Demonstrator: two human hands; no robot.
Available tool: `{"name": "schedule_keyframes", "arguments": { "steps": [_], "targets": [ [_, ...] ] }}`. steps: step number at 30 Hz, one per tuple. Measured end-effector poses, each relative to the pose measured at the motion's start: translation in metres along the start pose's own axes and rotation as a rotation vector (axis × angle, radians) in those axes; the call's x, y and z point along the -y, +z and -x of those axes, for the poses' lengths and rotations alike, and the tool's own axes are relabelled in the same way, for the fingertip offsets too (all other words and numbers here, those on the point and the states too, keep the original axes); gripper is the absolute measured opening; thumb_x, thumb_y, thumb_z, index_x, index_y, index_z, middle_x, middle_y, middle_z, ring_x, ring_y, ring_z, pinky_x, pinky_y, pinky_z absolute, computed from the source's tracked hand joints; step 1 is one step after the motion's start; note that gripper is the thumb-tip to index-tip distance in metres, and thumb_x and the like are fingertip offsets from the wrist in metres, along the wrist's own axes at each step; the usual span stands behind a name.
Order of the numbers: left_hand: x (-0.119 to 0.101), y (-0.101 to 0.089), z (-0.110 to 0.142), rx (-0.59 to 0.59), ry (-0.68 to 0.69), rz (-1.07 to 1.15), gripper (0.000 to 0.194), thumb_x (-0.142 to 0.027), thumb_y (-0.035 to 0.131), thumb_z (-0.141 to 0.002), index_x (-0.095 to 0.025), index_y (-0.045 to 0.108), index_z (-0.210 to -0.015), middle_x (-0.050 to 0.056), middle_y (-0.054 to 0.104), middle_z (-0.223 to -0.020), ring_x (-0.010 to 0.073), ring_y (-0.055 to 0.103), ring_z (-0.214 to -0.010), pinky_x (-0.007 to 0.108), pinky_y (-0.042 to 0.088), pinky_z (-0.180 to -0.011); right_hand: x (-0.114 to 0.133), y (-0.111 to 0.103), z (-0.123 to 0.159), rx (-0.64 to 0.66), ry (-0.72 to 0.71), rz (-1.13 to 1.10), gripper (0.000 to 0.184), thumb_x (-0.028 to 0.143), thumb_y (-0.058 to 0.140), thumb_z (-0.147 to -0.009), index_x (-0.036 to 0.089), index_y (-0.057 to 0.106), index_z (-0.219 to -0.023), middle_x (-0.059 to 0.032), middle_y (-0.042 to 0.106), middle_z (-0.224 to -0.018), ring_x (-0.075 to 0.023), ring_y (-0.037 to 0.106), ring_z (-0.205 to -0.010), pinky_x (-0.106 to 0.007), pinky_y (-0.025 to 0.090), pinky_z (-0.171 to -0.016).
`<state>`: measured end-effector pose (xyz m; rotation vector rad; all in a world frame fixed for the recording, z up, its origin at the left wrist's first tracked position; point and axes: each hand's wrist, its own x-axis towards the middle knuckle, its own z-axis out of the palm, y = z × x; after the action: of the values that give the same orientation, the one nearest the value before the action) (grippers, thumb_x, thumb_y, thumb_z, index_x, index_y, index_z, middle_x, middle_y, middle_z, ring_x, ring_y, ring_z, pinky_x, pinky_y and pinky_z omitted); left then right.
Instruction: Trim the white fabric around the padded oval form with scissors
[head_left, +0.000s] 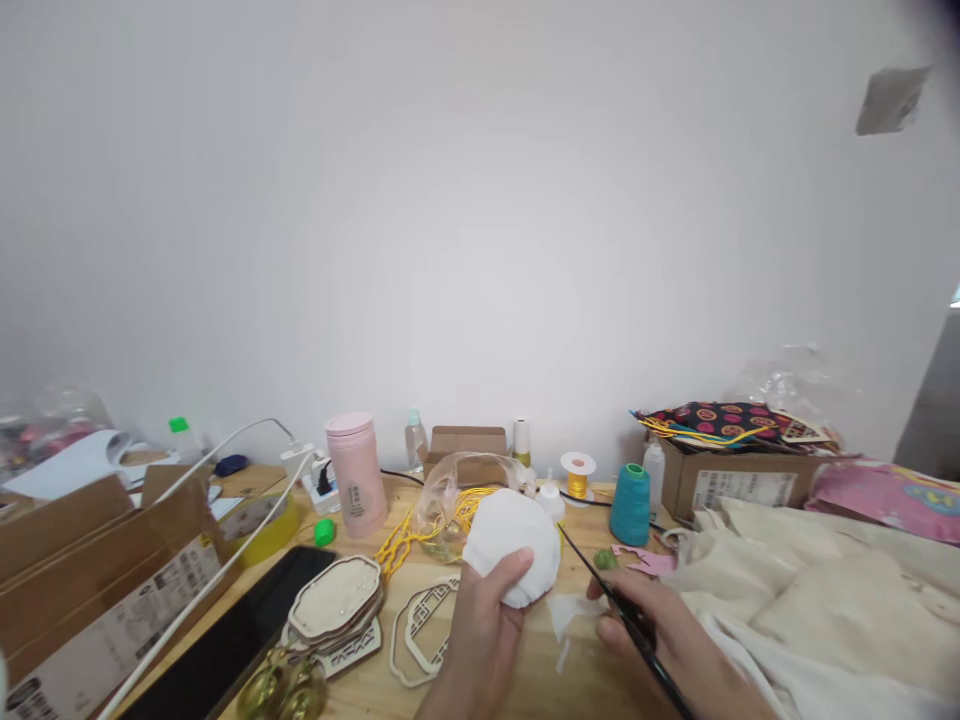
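My left hand [491,610] is closed on a round white fabric-like disc [514,545] with a slightly scalloped edge, the thumb lying on its face. In my right hand [652,620] is a slim black pointed tool [626,610]; whether it is tweezers or a brush I cannot tell. Its tip points at the disc's right edge, and I cannot make out whether they touch. White scraps [571,610] lie on the wooden table [555,680] between my hands. Left of my left hand are thin wooden cut-out frames [427,630] and a stack of wooden plaques [337,595].
A black phone [240,640], brass-coloured bells [281,685] and a cardboard box [112,590] occupy the left. Behind stand a pink tumbler [355,475], yellow cord [401,540] and a teal thread cone [631,505]. Cream cloth [825,580] covers the right side.
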<state>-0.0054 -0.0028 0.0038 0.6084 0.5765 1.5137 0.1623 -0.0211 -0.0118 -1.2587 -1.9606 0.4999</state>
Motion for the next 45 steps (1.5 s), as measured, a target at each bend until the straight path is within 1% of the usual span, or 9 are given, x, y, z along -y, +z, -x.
{"name": "schedule_keyframes", "arguments": {
  "steps": [2,4,8,12,17,22,28,32,45],
  "targets": [
    [0.0011,0.0005,0.0004,0.008,0.027,-0.036,0.061,-0.006,0.062,-0.066,-0.020,0.041,-0.122,0.005,0.068,-0.089,0.0150,0.062,-0.077,0.023,0.050,-0.061,0.0013,0.0000,-0.0046,0.018,-0.013,0.100,0.020,0.037,0.048,-0.077,0.018,0.054,-0.072,-0.0004,0.055,-0.063,-0.0158,0.049,-0.057,-0.024,0.037,-0.052],
    [0.0019,0.0010,0.0008,-0.003,0.041,-0.055,0.062,-0.006,0.063,-0.066,-0.020,0.041,-0.122,0.005,0.068,-0.090,0.0154,0.062,-0.079,0.023,0.050,-0.063,0.0031,-0.0015,-0.0056,0.004,-0.004,0.187,0.023,0.037,0.049,-0.077,0.019,0.049,-0.063,0.0006,0.052,-0.060,-0.0153,0.046,-0.056,-0.024,0.035,-0.051],
    [0.0020,0.0023,0.0013,-0.027,0.044,-0.077,0.064,-0.006,0.063,-0.065,-0.022,0.040,-0.123,0.005,0.069,-0.091,0.0141,0.063,-0.077,0.022,0.050,-0.064,0.0070,-0.0051,-0.0022,-0.011,0.005,0.259,0.027,0.036,0.051,-0.076,0.021,0.040,-0.056,0.0036,0.045,-0.054,-0.0134,0.040,-0.051,-0.023,0.031,-0.048],
    [0.0017,0.0025,0.0005,-0.024,0.046,-0.097,0.065,-0.007,0.064,-0.065,-0.022,0.040,-0.123,0.006,0.069,-0.093,0.0167,0.063,-0.083,0.024,0.050,-0.068,0.0076,-0.0066,-0.0003,-0.024,-0.013,0.261,0.028,0.035,0.052,-0.076,0.021,0.038,-0.056,0.0041,0.044,-0.053,-0.0132,0.040,-0.050,-0.022,0.030,-0.047],
    [0.0016,0.0010,0.0001,-0.004,0.046,-0.131,0.061,-0.009,0.063,-0.066,-0.021,0.042,-0.122,0.006,0.068,-0.097,0.0194,0.061,-0.090,0.027,0.050,-0.072,0.0064,-0.0067,0.0002,-0.022,-0.010,0.293,0.029,0.040,0.052,-0.076,0.022,0.040,-0.056,0.0033,0.046,-0.053,-0.0141,0.041,-0.049,-0.023,0.031,-0.047],
    [0.0034,0.0005,0.0006,0.006,0.050,-0.125,0.065,-0.009,0.063,-0.066,-0.023,0.039,-0.124,0.006,0.068,-0.098,0.0191,0.061,-0.090,0.026,0.049,-0.071,0.0036,-0.0050,-0.0001,-0.034,-0.013,0.331,0.030,0.042,0.051,-0.077,0.022,0.041,-0.056,0.0023,0.048,-0.053,-0.0148,0.043,-0.049,-0.023,0.031,-0.047],
    [0.0045,0.0001,-0.0003,0.016,0.046,-0.100,0.063,-0.009,0.065,-0.064,-0.019,0.043,-0.122,0.009,0.068,-0.097,0.0206,0.061,-0.090,0.026,0.049,-0.072,0.0013,-0.0042,-0.0009,-0.044,-0.029,0.349,0.030,0.039,0.049,-0.078,0.023,0.036,-0.056,0.0024,0.047,-0.052,-0.0141,0.042,-0.048,-0.023,0.030,-0.045],
    [0.0054,0.0005,-0.0001,0.025,0.045,-0.094,0.065,-0.008,0.065,-0.063,-0.020,0.042,-0.123,0.008,0.068,-0.096,0.0198,0.061,-0.090,0.026,0.048,-0.073,0.0001,-0.0035,0.0007,-0.062,-0.049,0.364,0.030,0.039,0.048,-0.078,0.023,0.035,-0.056,0.0025,0.046,-0.051,-0.0141,0.042,-0.047,-0.023,0.030,-0.045],
    [0.0048,0.0022,0.0031,0.059,0.028,-0.110,0.054,-0.009,0.062,-0.066,-0.022,0.049,-0.117,0.005,0.068,-0.097,0.0184,0.059,-0.094,0.024,0.046,-0.078,-0.0018,-0.0025,0.0004,-0.103,-0.077,0.358,0.034,0.044,0.047,-0.079,0.022,0.042,-0.054,0.0017,0.048,-0.049,-0.0145,0.042,-0.045,-0.024,0.031,-0.045]
  ]
}}
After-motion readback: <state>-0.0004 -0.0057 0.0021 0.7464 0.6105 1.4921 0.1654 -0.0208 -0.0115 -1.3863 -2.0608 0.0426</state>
